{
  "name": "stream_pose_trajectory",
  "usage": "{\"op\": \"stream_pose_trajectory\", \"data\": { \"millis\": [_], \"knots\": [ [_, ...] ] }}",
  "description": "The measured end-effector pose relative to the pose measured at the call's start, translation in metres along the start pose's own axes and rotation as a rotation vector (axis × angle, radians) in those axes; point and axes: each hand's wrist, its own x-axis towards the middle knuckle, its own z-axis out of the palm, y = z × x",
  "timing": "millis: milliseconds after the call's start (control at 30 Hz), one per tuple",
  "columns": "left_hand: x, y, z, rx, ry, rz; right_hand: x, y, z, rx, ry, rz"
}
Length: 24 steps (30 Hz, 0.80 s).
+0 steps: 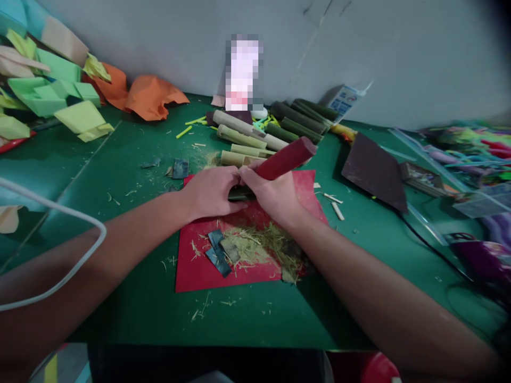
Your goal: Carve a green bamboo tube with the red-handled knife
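Note:
My left hand [211,191] is closed around a dark green piece of bamboo [240,194], held low over a red sheet [191,276]. Gripped in my right hand [273,194] is a thick, dark red cylindrical handle [287,158], tilted up to the right. Its lower end is hidden by my fingers, so whatever tip it has cannot be seen. Both hands meet at the bamboo. Fine pale shavings [255,247] and small dark grey-blue squares [219,254] lie on the sheet in front of my wrists.
Behind my hands lie several split bamboo pieces [239,127]. A blurred-out upright phone-like object [243,72] leans on the wall. Folded coloured papers [56,96] fill the back left. A dark brown board [373,170] and a white cable [93,223] flank my arms.

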Motion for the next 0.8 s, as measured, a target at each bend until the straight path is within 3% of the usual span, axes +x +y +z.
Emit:
{"op": "stream_pose_trajectory", "data": {
  "millis": [200,800],
  "knots": [
    [-0.001,-0.001,-0.008,0.148,-0.06,-0.015,0.001,-0.001,0.001,0.055,-0.01,-0.008],
    [0.001,-0.005,-0.003,0.0,-0.019,-0.049,0.01,-0.005,0.006,0.013,0.003,0.056]
  ]
}}
